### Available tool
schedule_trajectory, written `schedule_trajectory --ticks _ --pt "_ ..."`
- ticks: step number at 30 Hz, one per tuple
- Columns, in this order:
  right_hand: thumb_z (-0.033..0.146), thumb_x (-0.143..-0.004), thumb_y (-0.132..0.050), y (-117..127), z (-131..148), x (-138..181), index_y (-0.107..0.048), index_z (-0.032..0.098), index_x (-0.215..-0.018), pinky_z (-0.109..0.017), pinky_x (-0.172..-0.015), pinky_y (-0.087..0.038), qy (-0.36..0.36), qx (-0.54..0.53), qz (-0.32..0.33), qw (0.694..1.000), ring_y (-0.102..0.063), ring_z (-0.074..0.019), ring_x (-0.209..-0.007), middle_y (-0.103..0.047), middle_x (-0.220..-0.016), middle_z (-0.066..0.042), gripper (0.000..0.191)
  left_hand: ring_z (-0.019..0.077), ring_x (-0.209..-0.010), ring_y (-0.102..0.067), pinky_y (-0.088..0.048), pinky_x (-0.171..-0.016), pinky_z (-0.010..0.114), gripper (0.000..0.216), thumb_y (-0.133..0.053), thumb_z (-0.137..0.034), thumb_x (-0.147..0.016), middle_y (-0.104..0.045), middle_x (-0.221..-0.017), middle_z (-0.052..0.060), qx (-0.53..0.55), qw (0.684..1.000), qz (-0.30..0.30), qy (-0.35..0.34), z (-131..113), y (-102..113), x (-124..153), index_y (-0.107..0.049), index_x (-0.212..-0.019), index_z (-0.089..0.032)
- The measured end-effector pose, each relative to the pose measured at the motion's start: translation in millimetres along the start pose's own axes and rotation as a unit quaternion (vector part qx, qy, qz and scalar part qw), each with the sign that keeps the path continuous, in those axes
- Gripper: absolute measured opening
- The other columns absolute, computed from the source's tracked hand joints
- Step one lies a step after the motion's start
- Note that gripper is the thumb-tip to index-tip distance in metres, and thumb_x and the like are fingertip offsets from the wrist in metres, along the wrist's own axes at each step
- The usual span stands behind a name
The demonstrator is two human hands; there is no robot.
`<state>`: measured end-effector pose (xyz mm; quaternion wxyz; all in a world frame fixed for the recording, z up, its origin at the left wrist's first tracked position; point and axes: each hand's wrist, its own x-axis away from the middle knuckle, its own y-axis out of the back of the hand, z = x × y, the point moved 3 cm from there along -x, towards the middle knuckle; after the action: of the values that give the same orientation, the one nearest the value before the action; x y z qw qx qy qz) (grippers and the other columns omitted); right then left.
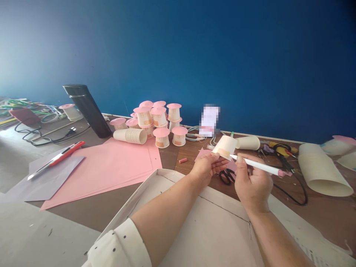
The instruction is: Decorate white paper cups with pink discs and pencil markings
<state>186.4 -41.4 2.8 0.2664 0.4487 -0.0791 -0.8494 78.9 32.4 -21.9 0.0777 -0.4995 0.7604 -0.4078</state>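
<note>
As the left hand [204, 167], outstretched, holds a cup [226, 144] upside down, right hand [253, 185] curled around a white pen [260, 165].

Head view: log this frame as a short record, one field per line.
Left hand: holds a paper cup, wide rim downward
Right hand: holds a white pen, tip at the cup's rim, contact unclear
Near hands: black scissors
Farther back: pink-topped cups, some stacked
Left side: red cutter across lilac paper, pink sheets, black flask
</note>
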Motion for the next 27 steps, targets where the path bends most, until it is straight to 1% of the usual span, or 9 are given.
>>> schedule_trajectory --ticks 4,8,11,15,19,23,27 --pt "0.045 -0.092 -0.053 -1.4 1.7 0.2 -0.069 0.016 -0.097 -0.032 -0.07 -0.052 0.018 0.001 0.004 1.0 -0.065 -0.0189 -0.072 -0.072 -0.084 -0.01 0.034 0.0154 -0.079 -0.071 -0.056 -0.073 0.024 0.019 -0.051 -0.009 -0.089 -0.074 -0.09 0.014 -0.002 1.0 0.001 0.004 -0.7 -1.7 1.4 -0.07 -0.088 -0.007" --pt "0.046 -0.093 -0.052 -1.8 3.5 -0.1 -0.069 0.016 -0.098 -0.032 -0.071 -0.052 0.025 0.004 0.015 1.0 -0.066 -0.0201 -0.076 -0.072 -0.088 -0.011 0.035 0.0162 -0.08 -0.071 -0.057 -0.079 0.027 0.017 -0.054 -0.012 -0.089 -0.074 -0.086 0.014 -0.015 1.0 0.003 0.002 -0.6 -2.4 2.0 -0.07 -0.086 -0.008" --pt "0.047 -0.093 -0.052 -2.5 3.5 0.3 -0.069 0.017 -0.098 -0.032 -0.071 -0.052 0.025 0.012 0.026 0.999 -0.067 -0.0206 -0.078 -0.072 -0.089 -0.011 0.034 0.0161 -0.081 -0.071 -0.056 -0.081 0.027 0.018 -0.053 -0.011 -0.089 -0.074 -0.085 0.013 -0.018 1.0 0.003 0.002 -0.3 -2.6 1.7 -0.07 -0.085 -0.008" --pt "0.046 -0.093 -0.051 -2.4 2.4 0.5 -0.069 0.017 -0.098 -0.033 -0.073 -0.052 0.026 0.016 0.013 0.999 -0.067 -0.0212 -0.079 -0.073 -0.089 -0.011 0.034 0.016 -0.081 -0.071 -0.056 -0.081 0.027 0.018 -0.053 -0.01 -0.09 -0.074 -0.086 0.013 -0.024 1.0 0.0 -0.002 -0.4 -3.0 1.4 -0.07 -0.085 -0.008" --pt "0.045 -0.093 -0.052 -4.4 2.2 1.1 -0.069 0.017 -0.098 -0.031 -0.071 -0.052 0.036 0.009 0.032 0.999 -0.067 -0.02 -0.077 -0.073 -0.09 -0.01 0.033 0.0155 -0.078 -0.07 -0.055 -0.081 0.028 0.016 -0.055 -0.011 -0.089 -0.072 -0.081 0.01 -0.026 1.0 -0.003 -0.016 0.1 -2.5 0.6 -0.069 -0.083 -0.009" --pt "0.045 -0.093 -0.053 -4.4 2.0 1.6 -0.069 0.017 -0.098 -0.031 -0.071 -0.053 0.038 0.011 0.027 0.999 -0.068 -0.0205 -0.079 -0.073 -0.091 -0.01 0.033 0.0156 -0.078 -0.069 -0.054 -0.081 0.029 0.012 -0.059 -0.013 -0.087 -0.072 -0.082 0.01 -0.033 0.999 -0.001 -0.026 0.6 -2.0 0.2 -0.069 -0.083 -0.01" --pt "0.045 -0.093 -0.053 -6.6 2.0 2.1 -0.069 0.018 -0.098 -0.031 -0.073 -0.053 0.048 -0.005 0.052 0.997 -0.067 -0.0199 -0.078 -0.072 -0.09 -0.01 0.032 0.0147 -0.078 -0.068 -0.054 -0.078 0.027 0.012 -0.059 -0.012 -0.087 -0.071 -0.081 0.009 -0.038 0.999 -0.007 -0.035 -0.3 -1.8 1.5 -0.069 -0.08 -0.011"
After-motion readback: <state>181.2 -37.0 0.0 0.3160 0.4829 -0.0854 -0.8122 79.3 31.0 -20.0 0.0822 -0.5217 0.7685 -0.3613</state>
